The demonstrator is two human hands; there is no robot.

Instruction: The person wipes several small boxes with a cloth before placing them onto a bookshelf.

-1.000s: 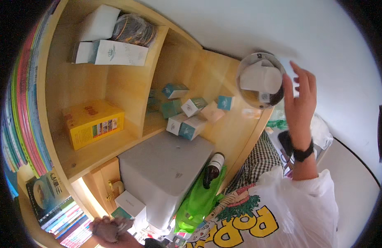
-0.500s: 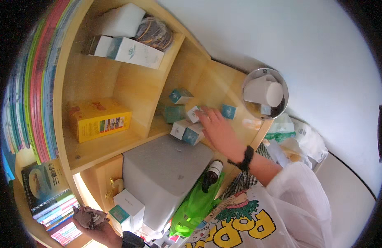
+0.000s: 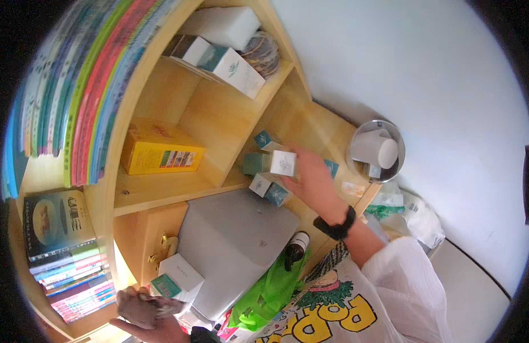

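My right hand, wearing a black wristband, grips a small white carton by its right side, thumb below and fingers above. Close around it on the wooden shelf are a teal carton, another teal carton, a white-and-teal carton with a teal one against it, and a teal carton partly behind my hand. At the lower left, my left hand is closed round a crumpled grey-brown cloth, which is smeared by motion.
A grey bin-like box stands below the shelf, with a white carton and a green bag beside it. A metal pot holds a white cup. Left are a yellow box and upright books.
The whole view has shifted, moving the shelf rightward in it. The white carton in my right hand is turned and more exposed. The cloth in my left hand has changed shape.
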